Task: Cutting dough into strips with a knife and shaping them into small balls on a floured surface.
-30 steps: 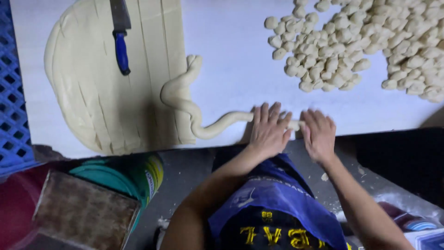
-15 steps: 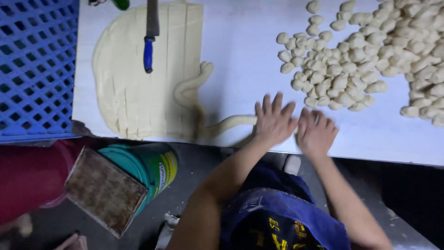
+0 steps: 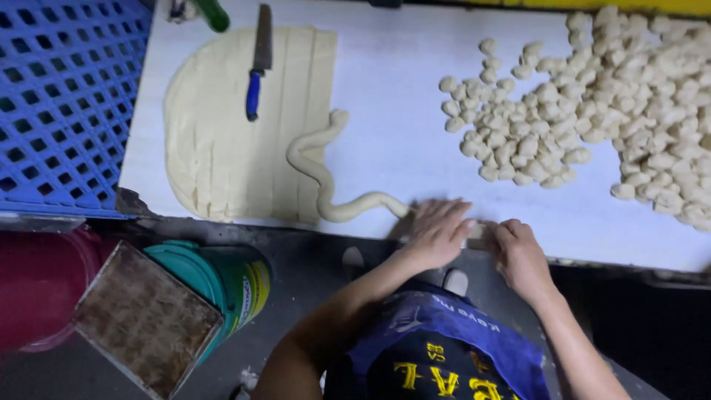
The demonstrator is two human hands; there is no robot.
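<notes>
Dough rope point(image 3: 326, 174), pale and snaking, lying on the white counter point(image 3: 400, 133), one end curled up beside a flat dough sheet, the other end running under the left hand point(image 3: 437, 231) at the near counter edge. Left hand flat, palm down, fingers spread and stretched out, pressing on the rope rather than closing round it. Right hand point(image 3: 518, 248) just to the right of the left, also palm down on the counter edge, fingers loosely curved; a short stub of the rope visible in the gap between the two hands. Hard to tell whether the right-hand fingers curl round the stub or only rest on it.

Up and to the left of the left hand, dough sheet point(image 3: 237, 141), rounded on its left side and scored into long parallel strips. On top of it, a knife point(image 3: 258, 63) with a blue handle, blade pointing away. Up and to the right of the right hand, a wide heap of small cut dough pieces point(image 3: 592, 111), well apart from both hands. Far left, a blue plastic crate point(image 3: 59, 104) touching the counter's side. Below the counter, left of the left forearm, a green bucket point(image 3: 222, 285) with a rusty square tin point(image 3: 144, 322) lying against it.
</notes>
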